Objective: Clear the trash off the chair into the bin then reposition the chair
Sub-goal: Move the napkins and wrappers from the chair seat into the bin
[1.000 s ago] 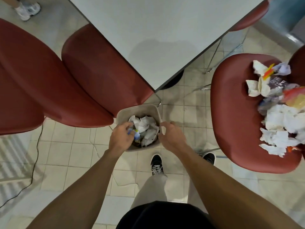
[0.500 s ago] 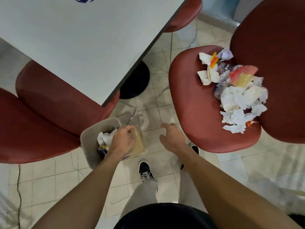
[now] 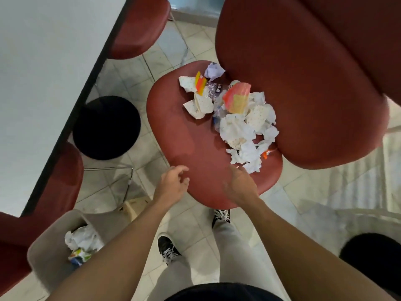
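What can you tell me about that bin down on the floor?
The bin is a small beige container, plastic by its look, with an open top and rounded corners. It stands upright on the tiled floor at the lower left, beside a red chair. Crumpled white paper and a colourful wrapper lie inside. Neither hand touches it.

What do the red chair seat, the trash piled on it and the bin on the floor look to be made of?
Chair seat: smooth red padding, probably vinyl or leather-like, since it shows a soft sheen and rounded edges.
Trash: mostly crumpled white paper or napkins, creased and matte, with a few glossy coloured wrappers.
Bin: likely beige plastic, with thin plain matte walls.
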A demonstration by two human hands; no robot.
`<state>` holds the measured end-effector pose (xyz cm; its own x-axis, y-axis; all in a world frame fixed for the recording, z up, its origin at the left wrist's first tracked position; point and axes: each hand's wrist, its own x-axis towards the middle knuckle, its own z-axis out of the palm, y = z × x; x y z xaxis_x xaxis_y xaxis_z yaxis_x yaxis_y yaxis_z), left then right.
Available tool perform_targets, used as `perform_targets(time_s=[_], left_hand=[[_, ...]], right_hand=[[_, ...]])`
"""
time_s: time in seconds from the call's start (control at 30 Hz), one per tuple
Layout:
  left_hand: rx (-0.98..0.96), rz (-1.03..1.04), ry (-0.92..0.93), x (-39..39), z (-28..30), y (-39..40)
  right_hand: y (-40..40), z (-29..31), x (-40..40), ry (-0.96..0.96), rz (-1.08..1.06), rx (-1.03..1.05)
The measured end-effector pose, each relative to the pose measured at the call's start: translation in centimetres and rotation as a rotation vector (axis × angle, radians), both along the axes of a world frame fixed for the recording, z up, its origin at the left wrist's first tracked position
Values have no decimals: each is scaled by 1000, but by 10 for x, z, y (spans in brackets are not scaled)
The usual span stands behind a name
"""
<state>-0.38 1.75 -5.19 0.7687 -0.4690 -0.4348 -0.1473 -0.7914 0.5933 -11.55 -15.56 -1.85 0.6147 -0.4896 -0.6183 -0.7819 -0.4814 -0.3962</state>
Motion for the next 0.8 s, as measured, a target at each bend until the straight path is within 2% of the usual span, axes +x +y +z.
perform_targets(time_s=[0.2,0.33,0.5,0.67,0.8], left_hand=[[-29,-227,-12,-3,-31,-112],[-46,-362,0,-1,-53,-163],[58,-612,8,5,-74,-211],[187,-905,8,3,-100,-242],[220,-854,10,2,-112,-252]], right_hand=[[-85,-42,-23,89,-207,28],[-112,-68,-27,113,-291,101],[-129,-102,-20,91,-258,131],[-142,-136,-16,150,-240,127],[-145,-156,-13,189,-176,110]])
